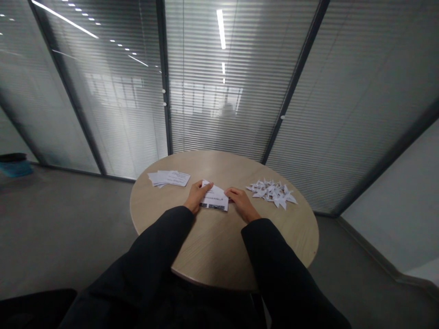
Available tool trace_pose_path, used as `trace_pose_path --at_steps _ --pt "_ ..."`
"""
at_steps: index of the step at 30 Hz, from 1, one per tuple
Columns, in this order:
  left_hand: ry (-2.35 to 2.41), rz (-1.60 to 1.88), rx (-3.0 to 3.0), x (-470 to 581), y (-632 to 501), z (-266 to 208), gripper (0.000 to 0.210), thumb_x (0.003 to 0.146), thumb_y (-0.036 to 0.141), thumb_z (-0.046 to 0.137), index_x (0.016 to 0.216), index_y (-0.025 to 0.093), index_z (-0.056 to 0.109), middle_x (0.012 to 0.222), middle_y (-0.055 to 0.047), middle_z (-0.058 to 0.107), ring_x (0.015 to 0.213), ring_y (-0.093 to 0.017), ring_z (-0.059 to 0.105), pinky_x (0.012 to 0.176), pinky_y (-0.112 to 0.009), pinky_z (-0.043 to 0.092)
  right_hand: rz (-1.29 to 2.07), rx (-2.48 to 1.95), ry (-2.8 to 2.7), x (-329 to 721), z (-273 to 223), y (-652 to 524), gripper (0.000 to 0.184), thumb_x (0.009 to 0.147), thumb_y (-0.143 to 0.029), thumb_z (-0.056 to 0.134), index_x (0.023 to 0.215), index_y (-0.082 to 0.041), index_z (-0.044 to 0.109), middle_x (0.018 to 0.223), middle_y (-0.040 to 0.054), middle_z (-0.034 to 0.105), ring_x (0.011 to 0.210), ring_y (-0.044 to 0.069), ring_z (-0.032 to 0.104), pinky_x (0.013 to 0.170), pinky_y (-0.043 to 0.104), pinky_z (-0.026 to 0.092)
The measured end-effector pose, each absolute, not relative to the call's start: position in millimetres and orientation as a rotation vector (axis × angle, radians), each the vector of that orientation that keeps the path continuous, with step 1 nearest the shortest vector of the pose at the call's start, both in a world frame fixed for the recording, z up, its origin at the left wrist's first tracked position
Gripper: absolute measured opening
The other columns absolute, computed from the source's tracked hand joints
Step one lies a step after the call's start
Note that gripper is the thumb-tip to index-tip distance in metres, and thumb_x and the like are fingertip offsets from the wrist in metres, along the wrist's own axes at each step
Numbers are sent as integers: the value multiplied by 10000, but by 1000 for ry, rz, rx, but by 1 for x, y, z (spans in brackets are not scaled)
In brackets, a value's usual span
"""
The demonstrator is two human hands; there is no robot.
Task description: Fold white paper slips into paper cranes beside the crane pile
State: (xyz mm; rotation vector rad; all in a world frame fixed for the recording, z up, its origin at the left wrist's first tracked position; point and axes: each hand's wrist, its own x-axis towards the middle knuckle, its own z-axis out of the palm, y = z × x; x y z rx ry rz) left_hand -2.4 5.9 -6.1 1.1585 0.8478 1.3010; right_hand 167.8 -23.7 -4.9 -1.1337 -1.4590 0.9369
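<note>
Between my two hands is a sheet of printed white paper (214,197), with dark printed patches along its near edge and a slanted upper right side. My left hand (196,195) grips its left side, thumb on top. At the right corner, my right hand (240,201) pinches the paper, its fingertips partly hidden. A loose stack of printed white sheets (169,177) lies to the left of my left hand. Beyond my right hand sits a pile of folded paper cranes (272,192), white with pointed tips.
The round wooden table (219,251) fills the middle, its near edge close to my body. Behind it stands a glass partition with blinds (219,123). A blue bin with a black rim (15,165) is on the floor at far left.
</note>
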Motion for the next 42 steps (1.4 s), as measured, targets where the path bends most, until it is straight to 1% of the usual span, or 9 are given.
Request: trace_pose_path --at_steps 9,14,23,29,33,36,38,40,42 --pt "874 1339 1229 -3 8 -7 284 612 369 746 692 119 637 616 -16 596 541 -109 539 510 -218 401 723 -1158 -1354 176 -13 -14 185 669 -362 611 643 -179 625 624 0 589 605 151 512 577 262 384" --pt "892 1225 1250 -3 3 0 328 647 446 714 649 122 658 666 -63 649 593 -145 582 547 -248 449 562 -1227 -1320 186 -19 -7 223 687 -399 584 677 -182 636 654 19 608 641 180 529 596 279 388" --pt "732 1033 1269 4 0 -1 463 627 548 720 722 96 695 750 -135 706 689 -205 650 675 -333 522 338 -1357 -1303 196 -20 -6 236 740 -405 491 676 -204 596 633 20 581 636 188 505 586 285 359" --pt "750 1041 1246 1 5 -2 527 699 618 626 758 100 705 836 -161 720 761 -219 667 698 -316 518 342 -1355 -1336 199 -21 -5 241 749 -402 485 636 -205 566 611 14 554 610 181 484 577 283 345" --pt "804 967 1138 -2 6 -1 575 768 641 525 811 101 719 868 -168 720 764 -217 671 666 -287 504 502 -1234 -1495 190 -17 -11 247 775 -405 499 693 -197 605 627 4 574 601 163 500 559 265 360" --pt "693 736 1145 -3 0 -1 519 702 593 642 786 87 716 814 -163 720 707 -212 666 638 -282 495 586 -1196 -1599 181 -12 -17 249 776 -394 521 718 -186 645 651 9 617 601 160 528 562 263 383" --pt "645 661 1213 -4 -3 -2 421 610 469 776 744 76 710 771 -149 719 659 -189 653 632 -268 487 572 -1204 -1607 178 -10 -19 248 763 -388 549 763 -178 680 682 24 644 628 171 554 580 271 404" --pt "650 635 1255 -4 -3 -4 373 561 406 820 689 77 701 715 -134 713 603 -170 634 601 -259 478 534 -1203 -1591 178 -9 -19 267 764 -372 560 882 -179 701 741 39 662 679 183 580 618 282 433" --pt "664 700 1212 -4 0 -8 348 556 379 825 685 81 700 717 -133 715 605 -173 639 615 -269 488 464 -1165 -1577 180 -10 -18 310 775 -322 542 1023 -200 684 880 60 670 797 199 602 689 300 466"
